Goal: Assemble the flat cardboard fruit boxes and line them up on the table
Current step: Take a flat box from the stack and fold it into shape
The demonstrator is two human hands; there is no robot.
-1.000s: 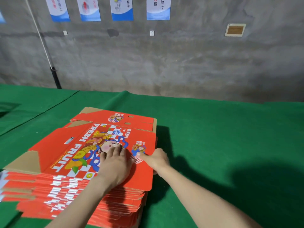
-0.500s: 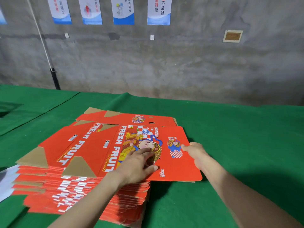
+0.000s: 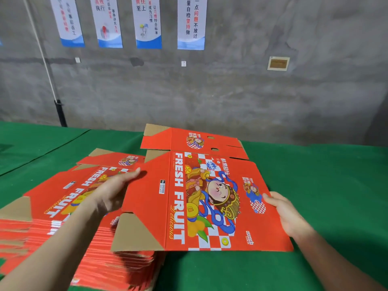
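The left hand [image 3: 113, 192] and the right hand [image 3: 287, 215] hold between them one flat fruit box [image 3: 147, 198], a red cardboard sheet that is not yet folded into a box. The left hand grips its left edge, with the thumb lying on the printed side and the other fingers hidden under the sheet. The right hand grips the right edge in the same way: the thumb is on top, near a small picture on the side panel, and the fingers are below. The sheet lies with the printed side up and shows the words FRESH FRUIT, a cartoon figure and a red and white checked pattern. Brown unprinted flaps are at its near left corner and at its far left corner, and the far panel has two cut slots. The left part of the sheet is above the stack of flat boxes [image 3: 63, 217], and the right part reaches out over the green table [image 3: 325, 185], where it throws a dark shadow below its near edge. I cannot tell if its far edge touches the table. The stack stands at the left on the table and is made of many sheets of the same kind, not quite in line with each other. Behind the table is a grey wall [image 3: 231, 91] with four hanging posters [image 3: 191, 22] and a small framed plaque [image 3: 278, 63].
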